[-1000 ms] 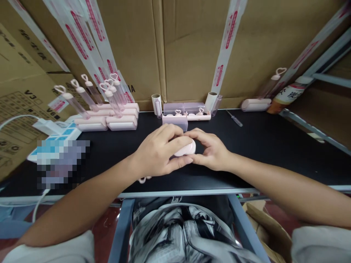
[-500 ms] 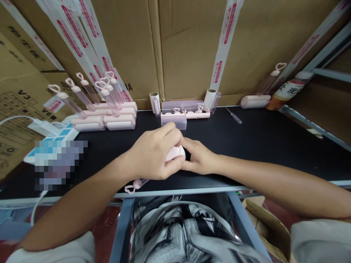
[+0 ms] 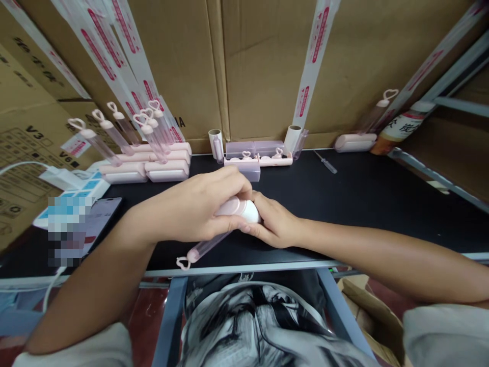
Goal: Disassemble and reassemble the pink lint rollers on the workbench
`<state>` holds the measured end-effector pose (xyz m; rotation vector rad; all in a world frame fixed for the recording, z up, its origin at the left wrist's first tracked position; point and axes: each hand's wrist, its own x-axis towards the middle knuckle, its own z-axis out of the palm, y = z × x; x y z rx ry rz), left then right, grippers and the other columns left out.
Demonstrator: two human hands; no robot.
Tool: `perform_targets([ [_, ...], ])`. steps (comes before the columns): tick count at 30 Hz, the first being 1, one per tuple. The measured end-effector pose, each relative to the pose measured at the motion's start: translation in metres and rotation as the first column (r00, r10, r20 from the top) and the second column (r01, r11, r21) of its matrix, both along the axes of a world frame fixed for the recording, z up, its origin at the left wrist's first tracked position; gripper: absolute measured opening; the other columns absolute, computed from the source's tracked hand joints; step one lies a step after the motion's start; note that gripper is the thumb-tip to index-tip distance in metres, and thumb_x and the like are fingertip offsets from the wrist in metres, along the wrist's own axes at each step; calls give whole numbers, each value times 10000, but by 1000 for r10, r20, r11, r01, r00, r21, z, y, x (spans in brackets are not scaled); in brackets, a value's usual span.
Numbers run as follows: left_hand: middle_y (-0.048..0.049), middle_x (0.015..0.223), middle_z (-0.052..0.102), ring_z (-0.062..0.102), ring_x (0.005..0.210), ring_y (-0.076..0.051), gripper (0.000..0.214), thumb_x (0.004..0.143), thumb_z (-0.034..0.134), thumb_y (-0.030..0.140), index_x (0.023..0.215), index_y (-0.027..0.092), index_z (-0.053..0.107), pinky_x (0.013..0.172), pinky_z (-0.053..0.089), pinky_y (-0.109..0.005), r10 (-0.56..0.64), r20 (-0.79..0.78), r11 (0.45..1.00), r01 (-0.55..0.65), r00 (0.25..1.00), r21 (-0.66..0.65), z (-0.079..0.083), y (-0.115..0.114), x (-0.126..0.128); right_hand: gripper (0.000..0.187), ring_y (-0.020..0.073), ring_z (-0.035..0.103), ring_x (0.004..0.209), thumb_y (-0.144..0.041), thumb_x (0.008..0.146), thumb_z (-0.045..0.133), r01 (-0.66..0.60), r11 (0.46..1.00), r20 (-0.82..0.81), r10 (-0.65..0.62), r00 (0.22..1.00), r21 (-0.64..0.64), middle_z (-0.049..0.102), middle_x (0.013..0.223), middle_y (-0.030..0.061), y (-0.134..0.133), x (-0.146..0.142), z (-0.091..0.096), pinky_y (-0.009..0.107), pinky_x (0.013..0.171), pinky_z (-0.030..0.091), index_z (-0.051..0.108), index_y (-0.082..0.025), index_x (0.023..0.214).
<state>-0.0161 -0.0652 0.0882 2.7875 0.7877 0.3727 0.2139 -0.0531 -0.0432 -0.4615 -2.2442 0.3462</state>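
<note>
"Cardboard (image 3: 263, 71) rose behind the black tabletop (image 3: 367, 204) in the head view, didn't it?"

"It did, with pink rollers (image 3: 166, 172) set out at the far left, handles upright."

"Where was the pink-and-white piece (image 3: 237, 207)?"

"Over the front of the tabletop, between both hands. The left hand (image 3: 204, 201) had its fingers clamped on the pink part; the right hand (image 3: 278, 223) held the white end (image 3: 251, 211) between thumb and fingers."

"And the clear handle (image 3: 210, 245)?"

"It slanted out below the left hand, heart loop (image 3: 184, 267) near the front edge."
</note>
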Motion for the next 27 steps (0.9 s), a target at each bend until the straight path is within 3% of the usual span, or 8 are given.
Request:
perform_targets([
  [7,-28,935,641,578,790,-168,190,898,743,331,923,193,615,709,400,-301,63,-86,995,-56,994,83,21,3,15,438,263,621,940,-485,1034,602,107,987,-66,-100,993,117,612,1104,120,5,8,9,404,780,569,435,-210,1332],
  [14,-11,877,628,577,766,-167,100,850,702,213,862,200,603,710,397,-297,28,-182,996,-13,983,84,35,5,29,437,258,643,908,-494,1072,530,129,969,-57,-119,991,210,648,1100,123,7,13,16,404,778,578,402,-208,1376],
  [20,-9,869,619,561,732,-159,132,812,719,176,853,205,597,655,371,-288,22,-223,999,-15,974,33,39,10,33,469,293,651,993,-482,1072,530,141,961,-55,-132,990,239,649,1158,153,17,16,14,462,855,574,397,-195,1418],
  [27,-9,877,627,558,714,-152,122,826,686,198,885,209,580,660,378,-277,34,-246,999,-35,969,0,32,20,30,461,289,651,994,-501,1069,532,124,967,-119,-99,988,223,637,1150,140,26,15,2,469,846,578,396,-210,1400],
])
